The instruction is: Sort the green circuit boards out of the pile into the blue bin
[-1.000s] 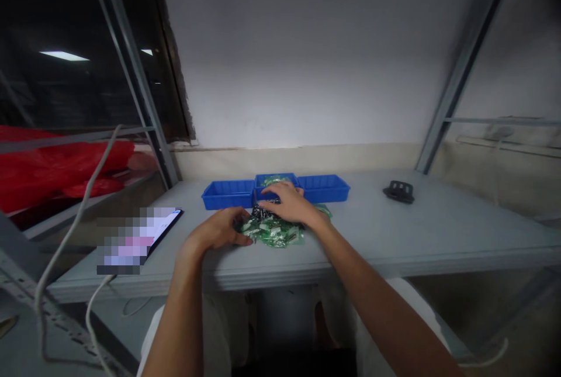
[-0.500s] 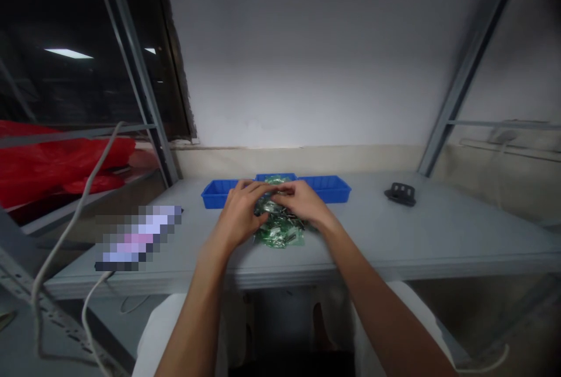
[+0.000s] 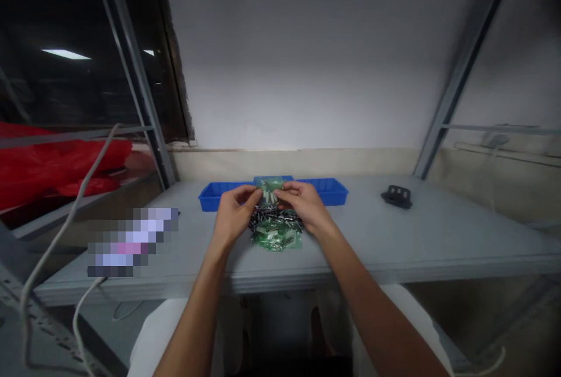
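Between my hands is a small clear green-tinted plastic bag [image 3: 270, 185] with pale pieces in its lower part. My left hand [image 3: 235, 213] pinches its left edge between thumb and fingers. On the other edge, my right hand [image 3: 304, 204] pinches it the same way. Right below lies a pile of dark screws [image 3: 274, 213] on the table. Nearer to me, more green-tinted bags [image 3: 276, 235] with small parts inside lie against the pile. Behind my hands stand a left blue bin [image 3: 210, 197] and a right blue bin [image 3: 331, 191]; a middle blue bin [image 3: 284, 178] is mostly hidden.
A blurred-out phone-like device [image 3: 134, 242] lies on the grey table [image 3: 438, 237] at left, with a white cable [image 3: 81, 307] beside it. A black plastic piece [image 3: 397, 196] sits at right. Red plastic [image 3: 56, 161] fills the left shelf, and metal posts [image 3: 464, 67] frame the table.
My hands have moved apart from over the pile, and the small bag now shows upright between them. The dark screws below have come into view.
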The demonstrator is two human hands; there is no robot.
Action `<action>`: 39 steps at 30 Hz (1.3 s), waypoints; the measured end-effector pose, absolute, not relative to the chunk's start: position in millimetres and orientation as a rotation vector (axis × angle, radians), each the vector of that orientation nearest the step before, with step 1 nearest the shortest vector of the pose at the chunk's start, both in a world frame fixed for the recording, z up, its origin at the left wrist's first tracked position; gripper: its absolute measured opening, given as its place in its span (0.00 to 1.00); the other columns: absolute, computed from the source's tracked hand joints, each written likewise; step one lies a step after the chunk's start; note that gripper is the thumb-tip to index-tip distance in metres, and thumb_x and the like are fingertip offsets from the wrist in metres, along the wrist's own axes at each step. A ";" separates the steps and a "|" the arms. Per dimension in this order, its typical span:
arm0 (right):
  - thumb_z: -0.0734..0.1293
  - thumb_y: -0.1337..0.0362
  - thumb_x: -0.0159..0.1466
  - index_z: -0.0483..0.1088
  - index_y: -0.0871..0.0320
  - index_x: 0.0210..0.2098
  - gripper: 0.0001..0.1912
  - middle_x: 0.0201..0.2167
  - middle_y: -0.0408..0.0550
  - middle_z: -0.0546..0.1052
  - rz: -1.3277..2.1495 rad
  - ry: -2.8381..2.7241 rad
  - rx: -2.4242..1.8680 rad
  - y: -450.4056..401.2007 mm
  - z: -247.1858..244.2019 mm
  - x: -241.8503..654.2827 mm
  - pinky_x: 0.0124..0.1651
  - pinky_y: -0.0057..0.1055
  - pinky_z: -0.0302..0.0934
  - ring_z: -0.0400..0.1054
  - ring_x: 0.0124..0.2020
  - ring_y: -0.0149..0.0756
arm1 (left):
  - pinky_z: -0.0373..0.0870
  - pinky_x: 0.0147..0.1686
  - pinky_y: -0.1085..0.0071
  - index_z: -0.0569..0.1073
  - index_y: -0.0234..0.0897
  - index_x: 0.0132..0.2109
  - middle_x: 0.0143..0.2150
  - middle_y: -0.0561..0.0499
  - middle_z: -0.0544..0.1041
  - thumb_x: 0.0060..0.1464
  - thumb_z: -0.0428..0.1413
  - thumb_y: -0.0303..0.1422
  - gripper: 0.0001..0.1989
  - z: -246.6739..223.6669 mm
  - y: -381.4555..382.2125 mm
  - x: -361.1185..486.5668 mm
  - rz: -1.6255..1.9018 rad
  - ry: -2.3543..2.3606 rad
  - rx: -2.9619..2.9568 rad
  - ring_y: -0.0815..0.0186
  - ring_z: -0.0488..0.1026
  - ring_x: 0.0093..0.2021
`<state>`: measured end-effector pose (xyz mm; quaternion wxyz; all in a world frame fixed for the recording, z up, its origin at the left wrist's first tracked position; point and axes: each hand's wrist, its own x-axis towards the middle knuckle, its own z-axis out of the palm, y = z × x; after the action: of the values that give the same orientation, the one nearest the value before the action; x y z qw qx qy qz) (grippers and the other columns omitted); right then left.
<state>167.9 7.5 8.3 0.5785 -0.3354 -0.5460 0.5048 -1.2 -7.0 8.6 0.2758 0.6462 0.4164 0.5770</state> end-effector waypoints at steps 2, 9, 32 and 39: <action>0.73 0.64 0.54 0.73 0.57 0.27 0.05 0.25 0.44 0.74 1.161 -1.426 -0.823 6.1 10.1 172.5 0.31 0.31 0.62 0.68 0.28 0.32 | 0.67 0.30 0.70 0.76 0.35 0.33 0.29 0.51 0.76 0.53 0.58 0.37 0.09 6.5 -4.4 -5.0 1.563 1.155 1.779 0.68 0.70 0.29; 0.72 0.68 0.53 0.72 0.57 0.27 0.04 0.23 0.42 0.72 1.090 -1.489 -0.845 10.5 9.3 176.9 0.27 0.29 0.55 0.63 0.25 0.29 | 0.64 0.31 0.71 0.73 0.35 0.32 0.29 0.52 0.73 0.55 0.55 0.38 0.10 5.7 -4.1 -4.0 1.531 1.160 1.870 0.69 0.67 0.28; 0.70 0.69 0.53 0.76 0.55 0.33 0.07 0.27 0.45 0.77 1.039 -1.610 -0.871 11.7 2.2 191.1 0.26 0.29 0.57 0.67 0.26 0.32 | 0.67 0.42 0.64 0.75 0.40 0.31 0.39 0.50 0.77 0.49 0.57 0.25 0.05 1.8 -8.1 -1.4 1.641 1.179 2.267 0.63 0.72 0.41; 0.68 0.75 0.50 0.78 0.53 0.32 0.13 0.35 0.45 0.79 0.878 -1.750 -0.868 11.8 2.8 201.6 0.40 0.36 0.65 0.71 0.34 0.35 | 0.66 0.50 0.61 0.75 0.42 0.29 0.43 0.50 0.78 0.49 0.55 0.22 0.09 0.0 -8.9 0.7 1.581 1.247 2.402 0.61 0.72 0.45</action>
<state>201.6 11.8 2.8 0.4792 -0.3556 -0.7172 0.3599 0.7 -8.9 0.0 0.0036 0.7663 0.3979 0.5045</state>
